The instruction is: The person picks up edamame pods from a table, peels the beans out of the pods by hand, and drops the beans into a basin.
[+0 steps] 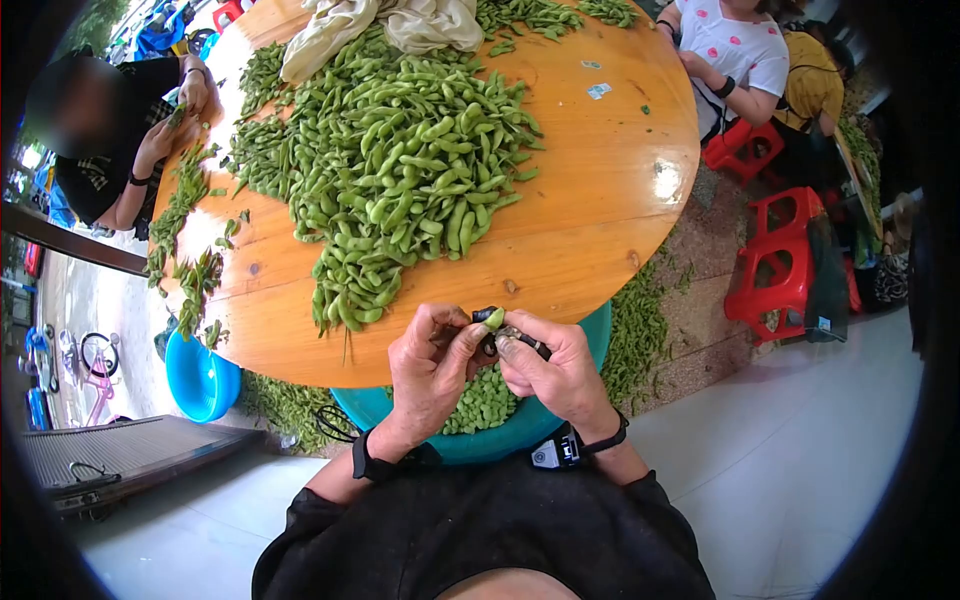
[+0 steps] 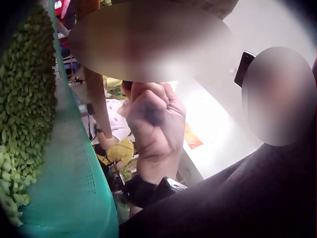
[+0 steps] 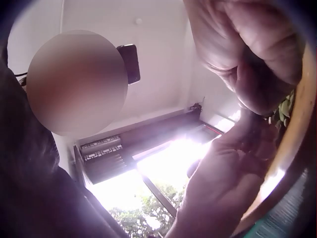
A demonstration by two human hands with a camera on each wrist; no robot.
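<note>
A green soybean pod (image 1: 495,318) is held between the two hands, just in front of the table's near edge. My left hand (image 1: 425,370) pinches it at the thumb tip, fingers curled. From the other side my right hand (image 1: 562,375) grips it, thumb and bent forefinger close together. Dark coverings or stains show round several fingertips. In the left wrist view the right hand (image 2: 156,119) appears as curled knuckles. Below the hands, a teal basin (image 1: 480,447) contains many shelled green beans (image 1: 485,400).
A big heap of soybean pods (image 1: 410,170) covers much of the round wooden table (image 1: 590,200), a pale cloth (image 1: 430,22) at its far side. A blue basin (image 1: 200,378) stands at left, red stools (image 1: 775,270) at right. Other people sit around the table.
</note>
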